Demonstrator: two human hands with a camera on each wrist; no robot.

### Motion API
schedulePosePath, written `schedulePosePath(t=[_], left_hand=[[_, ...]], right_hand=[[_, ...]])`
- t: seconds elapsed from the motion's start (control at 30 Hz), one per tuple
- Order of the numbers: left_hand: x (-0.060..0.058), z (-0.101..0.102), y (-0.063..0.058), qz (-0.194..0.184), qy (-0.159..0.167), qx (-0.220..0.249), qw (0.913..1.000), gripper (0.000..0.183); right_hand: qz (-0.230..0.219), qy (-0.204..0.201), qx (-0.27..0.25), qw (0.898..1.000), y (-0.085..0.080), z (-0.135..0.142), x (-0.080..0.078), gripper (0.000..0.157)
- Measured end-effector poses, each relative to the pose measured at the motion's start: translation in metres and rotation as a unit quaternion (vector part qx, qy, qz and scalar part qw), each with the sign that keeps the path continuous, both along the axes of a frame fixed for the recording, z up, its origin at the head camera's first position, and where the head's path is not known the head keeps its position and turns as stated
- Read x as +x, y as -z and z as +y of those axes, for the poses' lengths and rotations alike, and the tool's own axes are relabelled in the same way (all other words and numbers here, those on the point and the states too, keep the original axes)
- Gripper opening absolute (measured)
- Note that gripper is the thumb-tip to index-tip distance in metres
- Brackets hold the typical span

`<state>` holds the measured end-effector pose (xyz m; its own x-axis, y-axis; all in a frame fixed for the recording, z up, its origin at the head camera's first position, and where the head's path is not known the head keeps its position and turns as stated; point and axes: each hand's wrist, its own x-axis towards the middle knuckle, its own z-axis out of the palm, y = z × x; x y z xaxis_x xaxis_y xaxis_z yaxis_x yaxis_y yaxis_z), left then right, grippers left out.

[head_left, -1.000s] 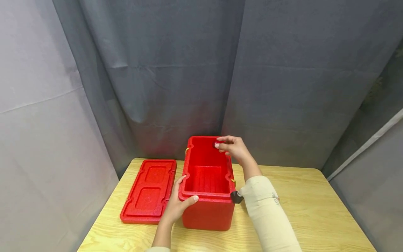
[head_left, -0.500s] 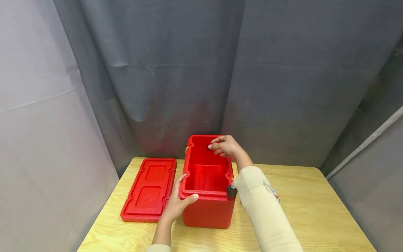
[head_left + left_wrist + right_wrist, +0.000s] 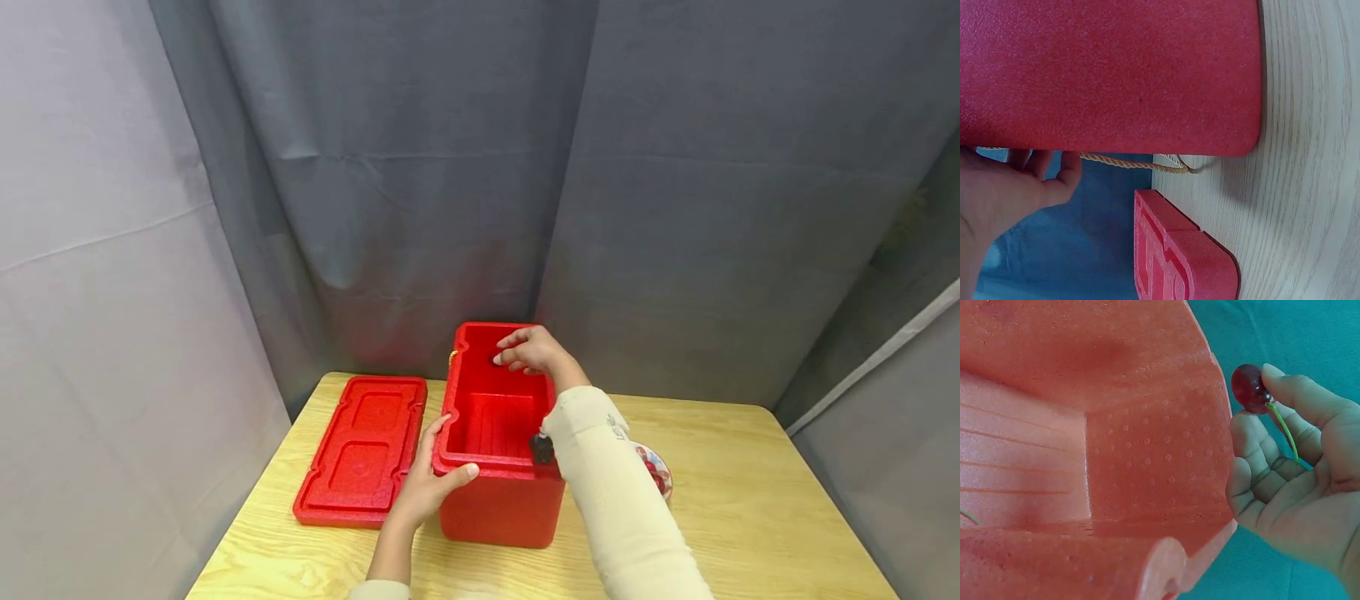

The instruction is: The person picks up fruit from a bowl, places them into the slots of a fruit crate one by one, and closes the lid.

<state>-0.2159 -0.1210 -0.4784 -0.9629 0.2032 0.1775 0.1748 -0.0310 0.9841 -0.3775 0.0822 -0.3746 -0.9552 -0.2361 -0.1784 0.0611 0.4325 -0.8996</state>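
Observation:
A red foam box (image 3: pixel 498 508) stands uncovered on the table. My left hand (image 3: pixel 423 492) grips its near left corner, thumb across the front and fingers along the left side. In the left wrist view, a twisted yellow rope (image 3: pixel 1135 164) runs along the box beside those fingers. My right hand (image 3: pixel 532 352) is over the far end of the opening. In the right wrist view it pinches a dark red cherry (image 3: pixel 1249 387) with a green stem between thumb and fingers, beside the rim. Another thin green stem (image 3: pixel 969 517) shows low inside the box.
The red foam lid (image 3: pixel 360 450) lies flat to the left of the box. To its right, a patterned round dish (image 3: pixel 666 475) with red things in it is partly hidden by the right sleeve. Grey curtain (image 3: pixel 420 208) hangs behind the wooden table (image 3: pixel 750 492).
My right hand has moved left and slightly lower over the box with the cherry. More of the dish shows past the sleeve. My left hand keeps its grip.

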Motion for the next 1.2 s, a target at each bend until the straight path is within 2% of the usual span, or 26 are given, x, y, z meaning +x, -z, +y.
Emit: schedulePosePath(t=[0.23,0.4,0.47,0.6,0.7,0.8,0.87,1.1,1.2], left_hand=[[0.002,0.002,0.0,-0.001,0.0,0.0,1.0,0.084],[0.004,0.002,0.002,-0.005,-0.004,-0.002,1.0,0.083],[0.004,0.002,0.003,-0.002,-0.004,0.001,1.0,0.083],[-0.002,0.0,0.016,0.002,-0.011,-0.001,0.9999,0.082],[-0.008,-0.001,0.026,0.005,-0.023,-0.008,0.9997,0.082],[-0.008,-0.001,0.029,0.007,-0.028,-0.012,0.9995,0.082],[-0.007,-0.002,0.026,0.006,-0.028,-0.012,0.9995,0.082],[0.005,-0.001,-0.002,0.006,-0.018,-0.023,0.9996,0.082],[0.006,0.0,-0.004,-0.001,-0.013,-0.023,0.9996,0.083]], right_hand=[[0.003,-0.01,-0.016,1.0,0.002,0.004,0.003,0.041],[0.014,-0.028,-0.001,1.0,-0.01,0.015,0.016,0.044],[0.022,-0.051,0.008,0.998,-0.016,0.02,0.022,0.046],[0.03,-0.08,0.025,0.996,-0.027,0.029,0.033,0.046],[0.052,-0.094,0.043,0.993,-0.032,0.036,0.039,0.046],[0.075,-0.099,0.049,0.991,-0.032,0.043,0.046,0.046],[0.089,-0.099,0.049,0.99,-0.03,0.048,0.052,0.047],[0.124,-0.094,0.058,0.986,-0.023,0.062,0.069,0.051],[0.141,-0.088,0.064,0.984,-0.021,0.069,0.075,0.05]])
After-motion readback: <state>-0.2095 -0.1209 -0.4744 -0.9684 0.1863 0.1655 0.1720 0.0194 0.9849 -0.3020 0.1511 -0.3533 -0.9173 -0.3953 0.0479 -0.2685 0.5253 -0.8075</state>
